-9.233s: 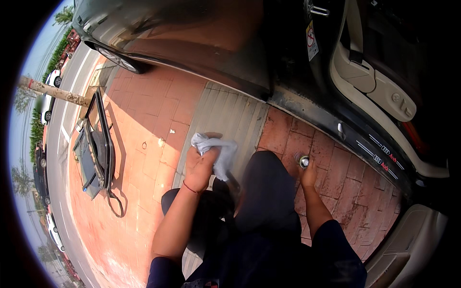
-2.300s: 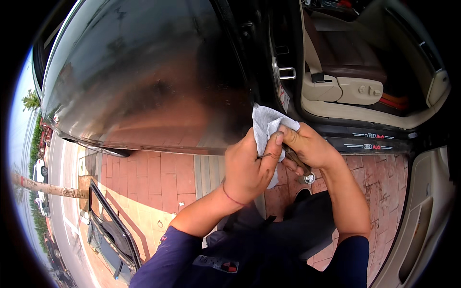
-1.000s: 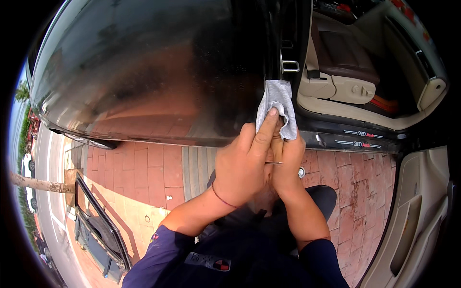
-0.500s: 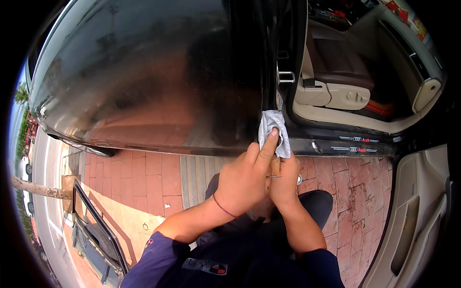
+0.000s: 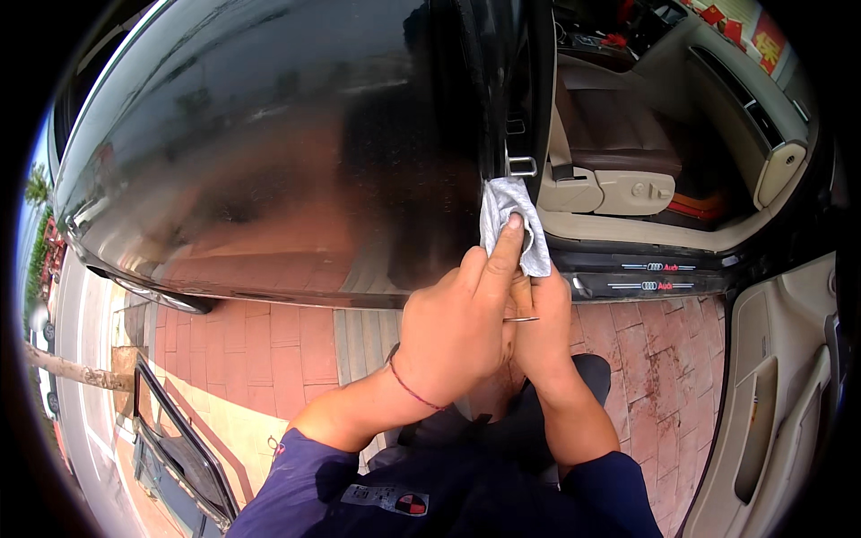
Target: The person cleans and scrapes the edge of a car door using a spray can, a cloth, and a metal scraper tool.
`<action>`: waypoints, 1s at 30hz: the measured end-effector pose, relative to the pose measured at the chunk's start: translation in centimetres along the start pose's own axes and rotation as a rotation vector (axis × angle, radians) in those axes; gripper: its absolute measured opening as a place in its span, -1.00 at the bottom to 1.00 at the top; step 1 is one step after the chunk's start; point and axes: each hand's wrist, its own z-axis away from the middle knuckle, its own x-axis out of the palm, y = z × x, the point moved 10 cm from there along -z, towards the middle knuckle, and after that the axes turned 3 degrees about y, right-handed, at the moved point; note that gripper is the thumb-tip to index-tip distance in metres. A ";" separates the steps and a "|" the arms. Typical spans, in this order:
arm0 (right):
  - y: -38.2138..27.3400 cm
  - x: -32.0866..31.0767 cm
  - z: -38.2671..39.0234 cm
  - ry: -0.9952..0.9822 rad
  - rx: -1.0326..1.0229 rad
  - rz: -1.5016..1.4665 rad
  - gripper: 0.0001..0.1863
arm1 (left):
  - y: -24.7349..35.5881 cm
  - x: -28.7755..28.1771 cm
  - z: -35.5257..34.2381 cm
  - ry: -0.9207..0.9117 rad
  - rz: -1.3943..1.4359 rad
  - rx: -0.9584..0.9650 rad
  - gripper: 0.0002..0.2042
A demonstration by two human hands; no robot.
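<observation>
Brick paving (image 5: 256, 345) lies beside a dark car (image 5: 260, 170). The left hand (image 5: 457, 318) and right hand (image 5: 545, 327) are together, clamped on a pale grey cloth (image 5: 504, 195) just below a metal latch loop (image 5: 533, 167).

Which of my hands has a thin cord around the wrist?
Your left hand, the one with a fingertip on the light grey cloth. A thin reddish cord circles its wrist; none shows on the wrist of your right hand.

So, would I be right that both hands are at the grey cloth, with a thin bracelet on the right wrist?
Wrong side: the head view shows the thin bracelet on the left wrist. The left hand and right hand are indeed at the grey cloth.
</observation>
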 end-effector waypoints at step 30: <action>-2.6 -0.8 -1.2 0.041 0.039 0.089 -0.59 | 0.5 -1.2 -0.1 0.035 -0.010 0.043 -0.33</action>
